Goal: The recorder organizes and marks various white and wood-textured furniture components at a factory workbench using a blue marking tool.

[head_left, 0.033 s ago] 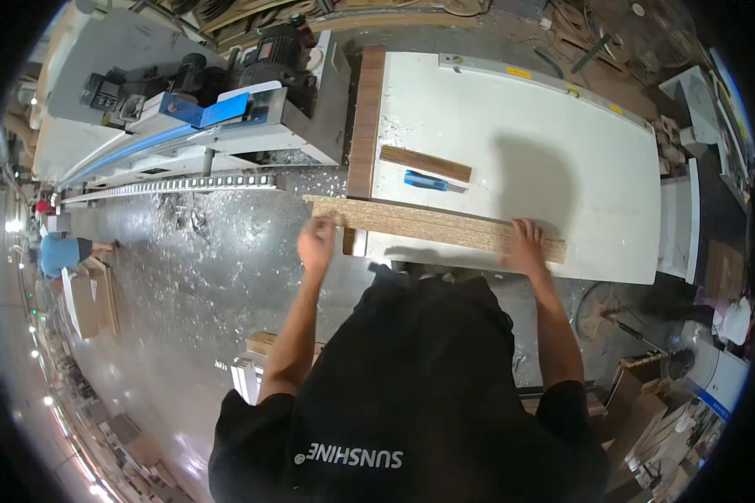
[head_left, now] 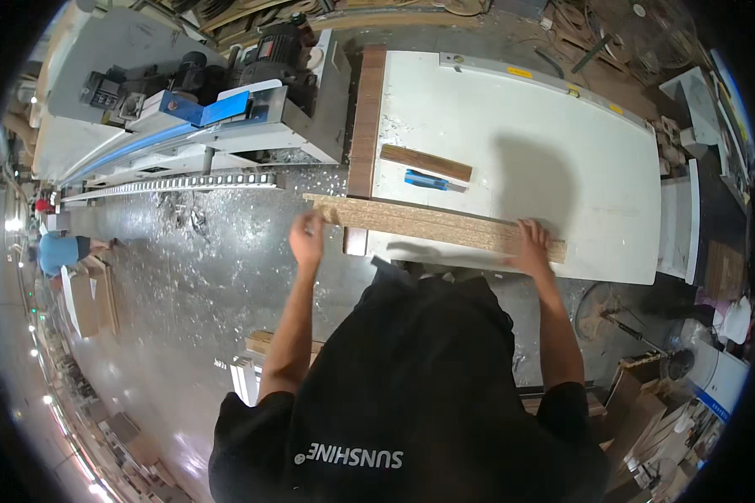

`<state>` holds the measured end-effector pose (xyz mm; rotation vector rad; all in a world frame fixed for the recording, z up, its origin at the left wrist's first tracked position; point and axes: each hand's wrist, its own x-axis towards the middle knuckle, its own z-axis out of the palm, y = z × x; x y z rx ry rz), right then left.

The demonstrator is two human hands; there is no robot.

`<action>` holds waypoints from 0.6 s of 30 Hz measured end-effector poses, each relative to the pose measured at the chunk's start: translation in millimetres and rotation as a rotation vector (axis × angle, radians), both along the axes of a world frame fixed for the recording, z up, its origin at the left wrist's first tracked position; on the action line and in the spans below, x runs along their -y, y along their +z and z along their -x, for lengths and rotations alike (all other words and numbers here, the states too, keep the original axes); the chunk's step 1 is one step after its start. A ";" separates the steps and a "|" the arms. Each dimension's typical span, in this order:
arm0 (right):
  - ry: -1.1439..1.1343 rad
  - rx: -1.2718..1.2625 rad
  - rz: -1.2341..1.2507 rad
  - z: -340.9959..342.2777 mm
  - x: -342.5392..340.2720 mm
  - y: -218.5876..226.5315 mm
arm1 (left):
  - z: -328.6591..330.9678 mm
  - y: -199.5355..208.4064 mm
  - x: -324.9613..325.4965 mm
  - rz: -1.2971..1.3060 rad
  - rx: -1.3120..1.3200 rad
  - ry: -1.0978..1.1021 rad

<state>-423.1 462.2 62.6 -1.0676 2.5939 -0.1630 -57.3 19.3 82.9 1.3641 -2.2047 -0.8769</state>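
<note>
Long particleboard strips [head_left: 428, 225], seemingly laid edge to edge, cross the near part of a white board [head_left: 612, 201], their left end overhanging it. At that end is my left hand [head_left: 306, 241], fingers bent together against the near edge; whether a small piece is between them is too small to tell. Near the other end, my right hand [head_left: 532, 250] grips the strips, fingers over the top and thumb on the near side. Beyond them lie a short dark wood-grain strip [head_left: 426, 163] and a blue-handled knife or scraper [head_left: 425, 179].
A brown wood-grain panel [head_left: 366, 126] borders the board's left side, and a metal rail [head_left: 537, 79] lies along its far edge. A large machine [head_left: 310, 126] with motors stands far left. White scraps litter the floor [head_left: 201, 277]. Another person [head_left: 59, 253] bends at the left.
My left hand has shifted slightly left along the strips' near edge, toward their tip. The right hand and the strips look nearly unmoved.
</note>
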 end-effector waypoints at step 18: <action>-1.020 0.552 0.943 37.7 -86.9 -48.2 | 11.5 -68.6 33.5 -0.521 -0.595 0.160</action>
